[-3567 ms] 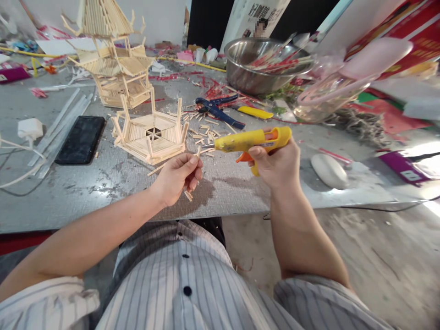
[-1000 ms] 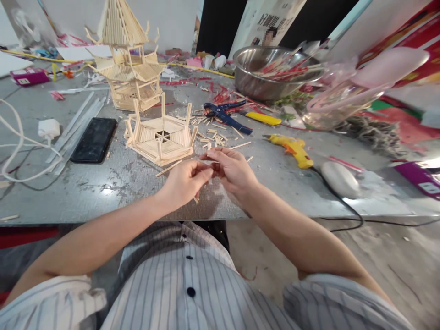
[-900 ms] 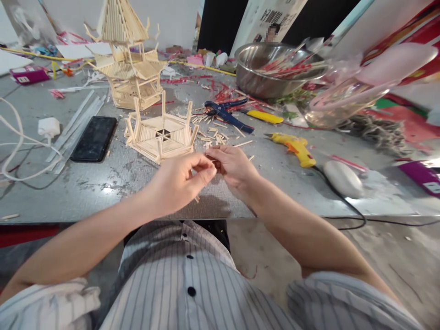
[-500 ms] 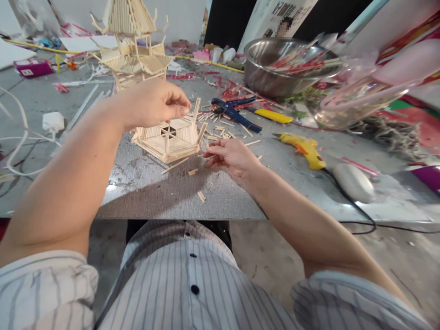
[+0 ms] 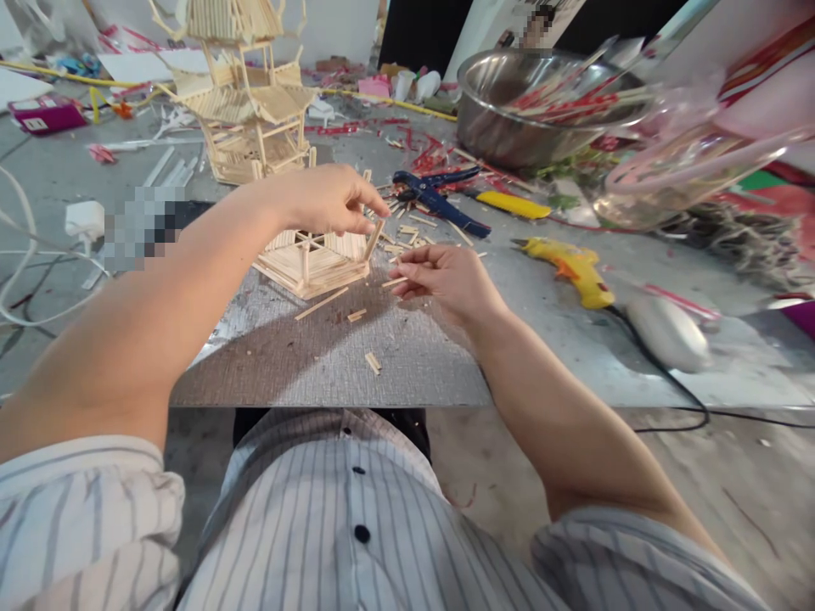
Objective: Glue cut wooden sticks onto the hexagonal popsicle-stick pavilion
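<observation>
A short stick (image 5: 393, 283), pinched in the right hand (image 5: 449, 284), sits back from the tabletop's (image 5: 433, 365) front edge, roughly parallel to it, free end towards the hexagonal frame (image 5: 337, 276)! Left hand (image 5: 322, 199) arches over that frame; its grip can't be told.

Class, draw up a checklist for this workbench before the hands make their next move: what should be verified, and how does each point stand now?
1. Short pale wooden stick gripped by the right hand: ok, pinched at the fingertips.
2. Left hand touching a post of the hexagonal pale wooden-stick base: cannot tell.
3. All the base's posts upright: cannot tell; the left arm hides part of it.
4. Yellow glue gun with orange trigger apart from both hands: ok, lying on the table.
5. Loose pale stick pieces gathered up: not ok, scattered in front of the base.
</observation>
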### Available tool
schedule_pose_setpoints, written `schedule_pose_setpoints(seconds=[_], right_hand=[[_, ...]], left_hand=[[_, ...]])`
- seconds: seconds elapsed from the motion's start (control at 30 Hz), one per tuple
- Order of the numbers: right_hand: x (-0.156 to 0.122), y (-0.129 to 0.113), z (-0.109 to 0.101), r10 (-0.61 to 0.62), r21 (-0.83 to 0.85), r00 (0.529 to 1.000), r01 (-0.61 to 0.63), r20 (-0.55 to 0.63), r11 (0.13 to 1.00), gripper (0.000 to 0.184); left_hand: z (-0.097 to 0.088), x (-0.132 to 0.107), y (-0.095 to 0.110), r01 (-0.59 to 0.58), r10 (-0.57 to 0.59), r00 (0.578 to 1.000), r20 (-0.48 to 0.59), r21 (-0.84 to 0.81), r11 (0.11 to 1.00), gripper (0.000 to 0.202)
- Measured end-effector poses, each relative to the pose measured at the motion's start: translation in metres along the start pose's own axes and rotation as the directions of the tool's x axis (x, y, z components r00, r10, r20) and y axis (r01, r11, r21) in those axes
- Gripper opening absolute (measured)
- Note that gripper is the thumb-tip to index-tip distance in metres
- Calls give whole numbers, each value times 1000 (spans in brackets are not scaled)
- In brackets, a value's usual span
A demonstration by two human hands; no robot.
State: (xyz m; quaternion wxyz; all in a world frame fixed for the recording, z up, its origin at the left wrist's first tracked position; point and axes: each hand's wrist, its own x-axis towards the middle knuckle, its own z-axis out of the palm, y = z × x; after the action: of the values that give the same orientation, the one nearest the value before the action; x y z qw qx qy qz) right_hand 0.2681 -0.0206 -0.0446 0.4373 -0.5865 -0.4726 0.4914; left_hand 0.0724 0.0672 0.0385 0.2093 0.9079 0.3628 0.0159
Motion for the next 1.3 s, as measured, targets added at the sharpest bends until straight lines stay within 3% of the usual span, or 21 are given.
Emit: schedule_pose_setpoints(seconds=[0.17, 0.3, 0.53, 0.67, 0.83, 1.0, 1.17, 1.3], right_hand=[[2, 3, -2, -17, -50, 999, 19, 31, 999, 7], [4, 8, -4, -94, -187, 994, 102, 48, 977, 3], [0, 9, -7, -334, -537, 939, 324, 82, 779, 20], [-3, 7, -3, -369, -662, 926, 325, 78, 676, 19], [-2, 6, 6, -353, -699, 934, 287, 52, 655, 18], [2, 8, 10, -379, -722, 925, 289, 40, 628, 16], [4, 11, 10, -389, -727, 921, 287, 30, 624, 17], [6, 13, 10, -401, -719, 916, 299, 31, 627, 17]], left_hand=[[9, 7, 4, -24, 21, 999, -43, -73, 997, 40], [14, 9, 6, -8, -2, 996, -84, -114, 993, 32], [20, 10, 4, -20, 2, 990, -143, -129, 991, 28], [25, 13, 2, -44, 14, 984, -177, -168, 985, 26], [24, 12, 1, -55, 16, 981, -196, -200, 978, 26], [22, 9, -5, 0, -31, 988, -152, -199, 980, 31], [22, 5, -15, 92, -93, 996, -5, -147, 985, 38], [21, 5, -21, 86, -77, 994, 81, -111, 990, 41]])
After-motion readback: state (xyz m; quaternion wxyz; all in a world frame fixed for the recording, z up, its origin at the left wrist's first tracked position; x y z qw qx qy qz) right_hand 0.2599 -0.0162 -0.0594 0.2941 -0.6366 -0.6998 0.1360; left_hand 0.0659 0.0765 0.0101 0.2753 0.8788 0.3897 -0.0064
